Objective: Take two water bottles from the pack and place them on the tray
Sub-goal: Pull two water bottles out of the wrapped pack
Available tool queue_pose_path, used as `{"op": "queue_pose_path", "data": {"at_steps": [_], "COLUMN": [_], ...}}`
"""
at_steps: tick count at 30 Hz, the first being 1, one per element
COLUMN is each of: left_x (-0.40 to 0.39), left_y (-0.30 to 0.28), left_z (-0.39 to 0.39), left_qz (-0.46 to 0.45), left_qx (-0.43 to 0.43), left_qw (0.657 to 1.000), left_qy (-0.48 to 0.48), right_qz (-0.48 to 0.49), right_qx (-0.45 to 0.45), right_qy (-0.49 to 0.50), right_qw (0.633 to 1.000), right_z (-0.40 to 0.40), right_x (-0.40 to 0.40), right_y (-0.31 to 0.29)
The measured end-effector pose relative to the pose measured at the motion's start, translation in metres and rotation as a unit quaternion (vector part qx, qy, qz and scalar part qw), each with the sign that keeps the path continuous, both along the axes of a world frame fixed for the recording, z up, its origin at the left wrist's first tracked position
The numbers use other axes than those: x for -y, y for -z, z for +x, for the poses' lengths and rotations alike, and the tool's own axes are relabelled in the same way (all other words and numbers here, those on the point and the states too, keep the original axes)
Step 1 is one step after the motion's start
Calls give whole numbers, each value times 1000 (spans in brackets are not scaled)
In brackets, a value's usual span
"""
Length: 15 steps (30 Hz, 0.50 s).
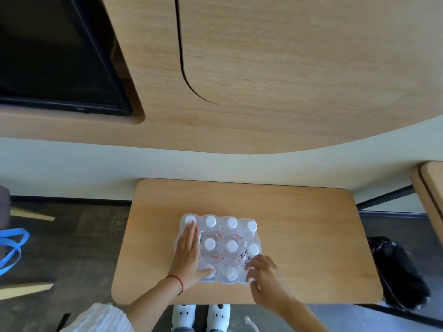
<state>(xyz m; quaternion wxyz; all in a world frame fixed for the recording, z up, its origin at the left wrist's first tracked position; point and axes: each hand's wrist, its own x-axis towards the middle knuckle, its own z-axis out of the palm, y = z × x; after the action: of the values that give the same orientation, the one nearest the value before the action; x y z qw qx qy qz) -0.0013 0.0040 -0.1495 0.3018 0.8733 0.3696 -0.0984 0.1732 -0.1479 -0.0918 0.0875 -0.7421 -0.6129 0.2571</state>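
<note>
Looking down, we see a shrink-wrapped pack [219,248] of water bottles standing upright near the middle of a wooden table [299,224], toward the near edge. White caps [232,222] show through the clear plastic in rows; we count about four across the far row. A round printed label [245,256] with red characters sits on the wrap near the right side.

Left hand [188,254] lies flat on top of the pack along its left side, fingers straight and together, palm down, fingertips reaching close to the far-left cap [190,219]. The thumb rests near the front-left corner. It grips nothing, just presses on the wrap. A red string [178,282] circles the left wrist, and a white ruffled sleeve [105,318] shows lower left.

Right hand [266,276] is at the pack's front-right corner, fingers curled and touching the plastic there. Whether it pinches the wrap or only rests on it, we cannot tell; the picture is blurred there.

All bottles sit inside the wrap. We see no tray in view.

Below the table edge, two white slippers [201,315] with dark face marks stand on the grey floor. A black bag [398,271] sits on the floor right of the table. Blue straps [12,248] lie at far left. A dark screen [55,56] is set in the wood-panelled wall above.
</note>
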Motion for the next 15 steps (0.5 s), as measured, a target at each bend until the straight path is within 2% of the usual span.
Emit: {"op": "queue_pose_path", "data": {"at_steps": [2,5,8,15], "left_x": [2,5,4,3], "left_y": [4,9,12,15], "left_z": [0,-2,-2,-2], "left_qz": [9,34,29,23], "left_qx": [-10,-42,-55,-69], "left_qw": [1000,998,998,997], "left_qy": [7,20,33,23], "right_qz": [19,-75,-153,-165], "right_qx": [-6,52,98,94], "right_qy": [20,78,92,113], "right_qw": [1000,993,979,975], "right_z": [-12,-27,-32,-21], "right_x": [-24,-65,-90,-93], "right_y": [6,26,42,55]}}
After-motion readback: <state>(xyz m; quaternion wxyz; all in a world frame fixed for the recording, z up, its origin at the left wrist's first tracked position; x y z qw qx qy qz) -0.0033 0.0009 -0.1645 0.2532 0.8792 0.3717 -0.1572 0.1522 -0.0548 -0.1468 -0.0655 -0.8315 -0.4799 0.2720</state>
